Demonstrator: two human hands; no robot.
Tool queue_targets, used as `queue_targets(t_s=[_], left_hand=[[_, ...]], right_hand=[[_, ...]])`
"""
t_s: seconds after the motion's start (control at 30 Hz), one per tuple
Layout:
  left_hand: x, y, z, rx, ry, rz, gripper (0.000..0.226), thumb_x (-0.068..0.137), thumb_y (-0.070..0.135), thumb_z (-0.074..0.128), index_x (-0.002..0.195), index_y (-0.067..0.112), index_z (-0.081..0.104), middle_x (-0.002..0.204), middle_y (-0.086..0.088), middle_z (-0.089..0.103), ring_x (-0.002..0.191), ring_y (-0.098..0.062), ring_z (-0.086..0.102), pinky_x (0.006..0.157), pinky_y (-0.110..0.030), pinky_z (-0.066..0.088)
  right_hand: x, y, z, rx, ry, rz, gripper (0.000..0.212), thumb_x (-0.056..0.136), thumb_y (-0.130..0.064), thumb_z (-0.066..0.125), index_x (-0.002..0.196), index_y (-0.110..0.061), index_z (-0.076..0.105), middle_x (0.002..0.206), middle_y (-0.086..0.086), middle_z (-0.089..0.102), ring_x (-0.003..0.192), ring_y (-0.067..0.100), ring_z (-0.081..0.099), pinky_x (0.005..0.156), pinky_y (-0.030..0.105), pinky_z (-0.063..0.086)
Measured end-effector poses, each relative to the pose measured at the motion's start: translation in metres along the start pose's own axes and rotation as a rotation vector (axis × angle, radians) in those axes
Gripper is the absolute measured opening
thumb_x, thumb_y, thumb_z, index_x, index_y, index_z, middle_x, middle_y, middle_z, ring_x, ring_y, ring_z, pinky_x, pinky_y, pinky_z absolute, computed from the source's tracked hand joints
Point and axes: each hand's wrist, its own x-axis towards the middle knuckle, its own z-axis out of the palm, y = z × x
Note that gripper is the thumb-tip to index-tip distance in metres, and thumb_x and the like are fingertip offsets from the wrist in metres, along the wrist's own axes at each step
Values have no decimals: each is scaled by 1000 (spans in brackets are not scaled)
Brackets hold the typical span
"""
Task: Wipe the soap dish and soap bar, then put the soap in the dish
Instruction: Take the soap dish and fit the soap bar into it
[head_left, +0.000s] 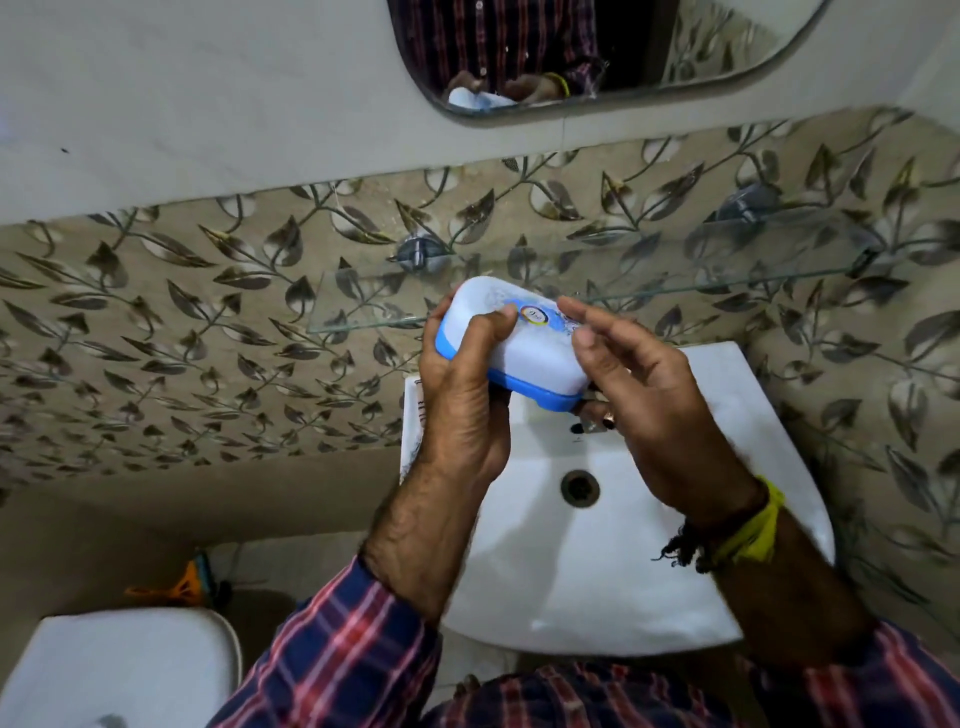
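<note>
Now left hand (467, 405) grips soap dish (524, 358), right hand (654, 415) touching it.

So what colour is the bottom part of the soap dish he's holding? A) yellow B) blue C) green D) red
B: the soap dish, gripped in the left hand above the sink, has a white lid on a blue base.

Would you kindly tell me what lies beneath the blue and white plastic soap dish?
The white ceramic washbasin and its round drain lie below the blue and white plastic soap dish, gripped by the left hand. The right hand and dish cover the basin's back edge.
</note>
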Motion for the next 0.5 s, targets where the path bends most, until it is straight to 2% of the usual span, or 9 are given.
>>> queue_targets(t_s=[0.07, 0.13, 0.2, 0.27, 0.33, 0.37, 0.43, 0.5], left_hand=[[0, 0, -1, -8, -28, 17, 68, 73, 11, 68, 137, -3, 51, 128, -35, 62, 119, -53, 60, 104, -68, 45], [4, 3, -2, 11, -41, 35, 66, 72, 7, 70, 135, -5, 54, 116, -25, 67, 104, -39, 66, 93, -52, 53], [10, 6, -3, 50, -38, 43, 57, 77, 1, 73, 131, -6, 58, 115, -22, 68, 98, -32, 66, 91, -47, 54], [22, 11, -5, 127, -33, 73, 38, 86, -4, 71, 123, -8, 64, 110, -22, 72, 94, -30, 69, 90, -48, 56], [38, 19, -5, 211, -46, 105, 25, 89, -5, 69, 113, -6, 70, 94, -15, 77, 79, -22, 73, 71, -35, 62], [45, 24, -3, 269, -47, 130, 23, 89, -3, 70, 111, -4, 71, 91, -12, 78, 73, -18, 74, 60, -29, 59], [61, 34, 2, 414, -53, 193, 26, 91, 4, 71, 116, -3, 70, 99, -15, 77, 75, -17, 73, 54, -24, 55], [75, 39, 5, 581, -72, 269, 29, 95, 12, 71, 120, -4, 69, 109, -19, 75, 88, -23, 72, 65, -27, 58]], right_hand=[[7, -2, -1, 84, 55, 22, 27, 97, -12, 62, 123, -13, 70, 107, -5, 78, 88, 6, 71, 67, 17, 55], [18, -4, -3, 109, 106, 54, 27, 94, -3, 64, 116, -17, 73, 104, 0, 79, 94, 14, 71, 79, 27, 55], [31, -7, -4, 54, 156, 36, 30, 91, 1, 66, 109, -21, 75, 104, 2, 78, 94, 16, 70, 84, 33, 54], [46, -11, -4, -56, 167, -20, 32, 89, 2, 68, 112, -19, 74, 107, -1, 76, 94, 9, 72, 83, 23, 57], [60, -14, -3, -184, 145, -30, 31, 91, -2, 69, 118, -16, 73, 116, 1, 73, 95, 10, 73, 79, 23, 60], [68, -15, -3, -229, 111, -23, 32, 91, -6, 70, 122, -15, 71, 119, 3, 71, 96, 13, 74, 79, 26, 62], [82, -16, -2, -290, -1, -11, 47, 86, -10, 77, 131, -14, 63, 124, 6, 69, 104, 18, 72, 86, 32, 61], [97, -15, -4, -362, -86, -34, 65, 79, -6, 83, 138, -9, 56, 128, 9, 66, 112, 21, 69, 95, 34, 58]])
